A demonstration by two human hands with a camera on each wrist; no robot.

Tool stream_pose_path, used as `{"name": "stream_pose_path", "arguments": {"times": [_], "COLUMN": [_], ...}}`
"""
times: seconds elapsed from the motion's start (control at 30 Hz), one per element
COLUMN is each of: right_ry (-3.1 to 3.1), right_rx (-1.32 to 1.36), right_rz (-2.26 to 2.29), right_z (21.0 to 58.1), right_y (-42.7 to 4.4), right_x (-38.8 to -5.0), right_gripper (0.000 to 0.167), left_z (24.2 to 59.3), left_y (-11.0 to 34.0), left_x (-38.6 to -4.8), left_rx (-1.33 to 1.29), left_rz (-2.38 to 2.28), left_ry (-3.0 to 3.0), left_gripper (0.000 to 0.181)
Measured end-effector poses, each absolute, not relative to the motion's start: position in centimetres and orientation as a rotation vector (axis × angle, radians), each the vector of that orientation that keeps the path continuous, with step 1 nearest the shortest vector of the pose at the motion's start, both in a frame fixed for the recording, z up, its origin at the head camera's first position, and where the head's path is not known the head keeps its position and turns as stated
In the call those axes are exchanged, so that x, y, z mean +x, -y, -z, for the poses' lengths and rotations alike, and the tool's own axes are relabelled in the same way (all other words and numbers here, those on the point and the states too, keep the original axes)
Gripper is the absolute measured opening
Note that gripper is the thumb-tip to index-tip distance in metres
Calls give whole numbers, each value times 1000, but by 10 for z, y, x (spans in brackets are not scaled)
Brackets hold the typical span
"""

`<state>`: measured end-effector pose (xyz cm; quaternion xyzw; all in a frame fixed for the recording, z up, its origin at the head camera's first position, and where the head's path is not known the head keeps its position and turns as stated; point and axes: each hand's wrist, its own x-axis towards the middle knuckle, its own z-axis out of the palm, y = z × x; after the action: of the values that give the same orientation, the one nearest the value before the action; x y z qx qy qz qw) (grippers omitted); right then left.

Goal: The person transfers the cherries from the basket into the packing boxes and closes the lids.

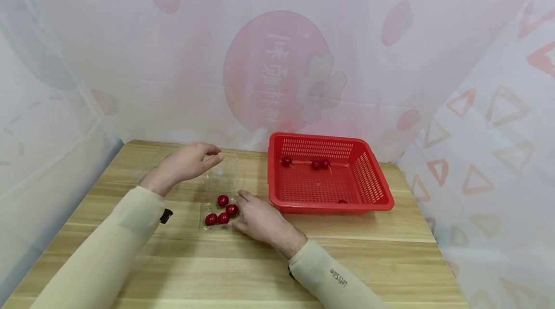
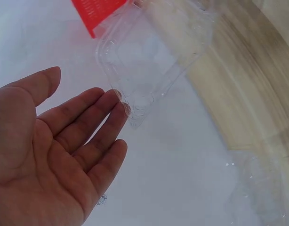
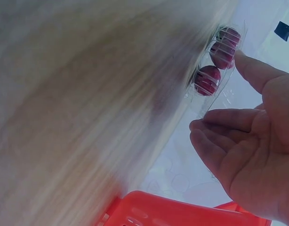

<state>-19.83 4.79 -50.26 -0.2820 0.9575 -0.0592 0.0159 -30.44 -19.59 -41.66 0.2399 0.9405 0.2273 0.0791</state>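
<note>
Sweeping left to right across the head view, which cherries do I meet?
Four cherries in the clear container → the lone cherry at the left inside the red basket → the pair of cherries close together → the mostly hidden cherry by the near rim.
</note>
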Motion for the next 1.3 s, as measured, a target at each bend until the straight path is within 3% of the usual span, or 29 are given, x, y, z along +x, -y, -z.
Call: {"name": "stream_pose_path", "arguments": {"times": [0.47, 0.8, 1.3], "right_ry": [-2991, -3017, -3064], "right_rx": [-799, -778, -874], "right_rz": [307, 290, 209], "right_z": [505, 506, 508], "right_y": [-49, -49, -53], "right_x": [-198, -199, -196], "right_gripper": [66, 66, 35], "left_z": [400, 409, 446], "left_y": [196, 188, 177], "left_x": [-267, -251, -235], "left_rx": [813, 909, 1012], "left_rz": [-664, -620, -494], "left_ry": [-2894, -2898, -2834], "left_gripper": [55, 47, 33]}}
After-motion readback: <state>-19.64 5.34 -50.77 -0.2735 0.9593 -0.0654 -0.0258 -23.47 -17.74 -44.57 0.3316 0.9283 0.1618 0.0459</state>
